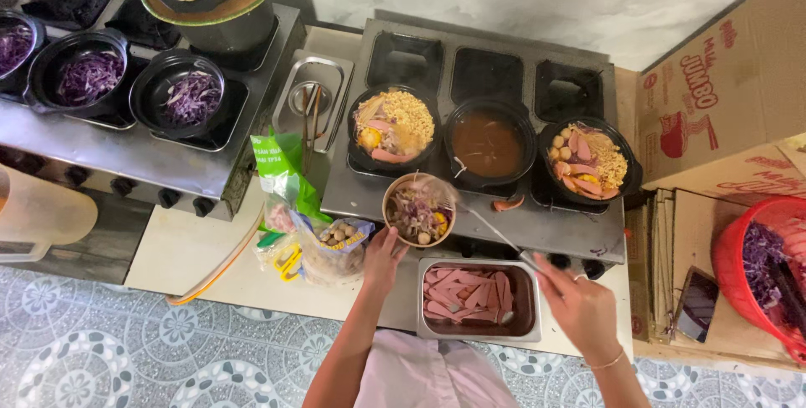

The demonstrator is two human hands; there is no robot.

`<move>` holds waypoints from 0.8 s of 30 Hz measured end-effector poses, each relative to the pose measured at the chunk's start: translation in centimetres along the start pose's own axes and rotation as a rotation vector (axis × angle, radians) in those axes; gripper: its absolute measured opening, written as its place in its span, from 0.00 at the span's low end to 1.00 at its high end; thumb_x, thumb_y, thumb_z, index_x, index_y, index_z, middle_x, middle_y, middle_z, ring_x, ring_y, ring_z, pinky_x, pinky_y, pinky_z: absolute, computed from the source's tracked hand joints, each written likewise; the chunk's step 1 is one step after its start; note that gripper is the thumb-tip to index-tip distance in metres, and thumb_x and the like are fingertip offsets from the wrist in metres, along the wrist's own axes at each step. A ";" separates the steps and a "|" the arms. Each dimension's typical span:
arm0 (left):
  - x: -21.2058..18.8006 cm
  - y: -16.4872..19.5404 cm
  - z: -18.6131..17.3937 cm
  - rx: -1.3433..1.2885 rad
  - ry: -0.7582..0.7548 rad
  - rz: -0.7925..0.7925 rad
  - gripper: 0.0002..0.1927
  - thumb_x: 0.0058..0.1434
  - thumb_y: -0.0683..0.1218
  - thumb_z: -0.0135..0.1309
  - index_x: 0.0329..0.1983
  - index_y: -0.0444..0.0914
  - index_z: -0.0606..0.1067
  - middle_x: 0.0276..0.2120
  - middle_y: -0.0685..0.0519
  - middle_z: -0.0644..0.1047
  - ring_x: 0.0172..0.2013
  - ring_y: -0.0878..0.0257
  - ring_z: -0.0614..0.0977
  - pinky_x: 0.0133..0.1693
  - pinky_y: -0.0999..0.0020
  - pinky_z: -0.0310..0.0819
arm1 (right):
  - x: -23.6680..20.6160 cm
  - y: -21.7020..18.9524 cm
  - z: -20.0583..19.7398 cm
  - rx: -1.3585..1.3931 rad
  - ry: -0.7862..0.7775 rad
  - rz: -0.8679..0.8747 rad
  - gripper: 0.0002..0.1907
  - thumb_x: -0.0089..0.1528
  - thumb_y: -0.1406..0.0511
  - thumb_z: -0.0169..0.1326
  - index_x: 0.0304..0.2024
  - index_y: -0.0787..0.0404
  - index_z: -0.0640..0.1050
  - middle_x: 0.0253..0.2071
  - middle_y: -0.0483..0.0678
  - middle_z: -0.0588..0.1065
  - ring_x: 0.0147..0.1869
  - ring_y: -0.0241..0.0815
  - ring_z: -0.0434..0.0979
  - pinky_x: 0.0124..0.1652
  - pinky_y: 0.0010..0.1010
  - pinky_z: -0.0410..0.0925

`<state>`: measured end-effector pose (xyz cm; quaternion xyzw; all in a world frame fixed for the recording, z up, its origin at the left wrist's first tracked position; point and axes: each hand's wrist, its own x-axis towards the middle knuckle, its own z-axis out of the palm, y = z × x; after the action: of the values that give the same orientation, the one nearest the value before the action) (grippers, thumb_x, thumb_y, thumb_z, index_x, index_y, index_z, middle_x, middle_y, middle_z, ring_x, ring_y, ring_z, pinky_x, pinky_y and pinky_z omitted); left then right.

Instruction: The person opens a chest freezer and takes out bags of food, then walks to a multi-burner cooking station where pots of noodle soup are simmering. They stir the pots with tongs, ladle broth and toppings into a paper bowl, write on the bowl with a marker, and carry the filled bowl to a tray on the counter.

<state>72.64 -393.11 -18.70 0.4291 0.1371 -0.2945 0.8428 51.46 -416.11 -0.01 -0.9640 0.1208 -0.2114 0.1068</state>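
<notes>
From the head camera, the left hand point(382, 258) grips the near rim of a paper bowl point(419, 210) filled with purple cabbage, noodles and small balls, held over the front edge of the stove point(554, 227); the right hand point(579, 303) is closed around the handle of long metal tongs point(491, 232), whose tips reach into that bowl; just below the bowl a steel tray point(478, 295) of pink sausage slices sits on the table point(185, 253); behind the bowl stand three black pots, the left pot point(393, 129) with noodles and sausage, the middle pot point(489, 146) with brown broth, the right pot point(589, 161) with noodles and meatballs; a bag of meatballs point(336, 248) lies left of the left hand; a red basket point(764, 269) of cabbage is at far right.
</notes>
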 end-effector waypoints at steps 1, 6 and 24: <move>0.0 0.0 0.0 -0.018 -0.001 -0.001 0.25 0.68 0.50 0.53 0.64 0.32 0.70 0.54 0.51 0.76 0.54 0.62 0.77 0.57 0.58 0.75 | 0.2 0.7 0.0 0.035 0.017 0.020 0.17 0.60 0.62 0.62 0.53 0.50 0.83 0.21 0.46 0.73 0.16 0.40 0.66 0.22 0.33 0.62; 0.0 0.0 -0.1 -0.110 -0.013 -0.031 0.25 0.67 0.51 0.54 0.63 0.32 0.69 0.53 0.50 0.78 0.53 0.60 0.79 0.58 0.56 0.75 | 3.6 5.8 0.9 -0.280 0.147 0.072 0.16 0.64 0.60 0.63 0.55 0.47 0.85 0.19 0.49 0.70 0.19 0.46 0.70 0.25 0.38 0.64; -0.2 0.2 0.1 -0.169 0.015 -0.044 0.21 0.67 0.50 0.53 0.59 0.36 0.71 0.52 0.51 0.78 0.52 0.60 0.79 0.57 0.53 0.75 | 10.3 13.3 4.1 -0.055 -0.209 0.271 0.15 0.64 0.53 0.56 0.47 0.49 0.86 0.30 0.57 0.79 0.32 0.56 0.80 0.33 0.44 0.72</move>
<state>72.57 -393.02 -18.41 0.3553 0.1771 -0.2969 0.8685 59.82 -430.94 -3.14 -0.9582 0.2435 -0.0904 0.1198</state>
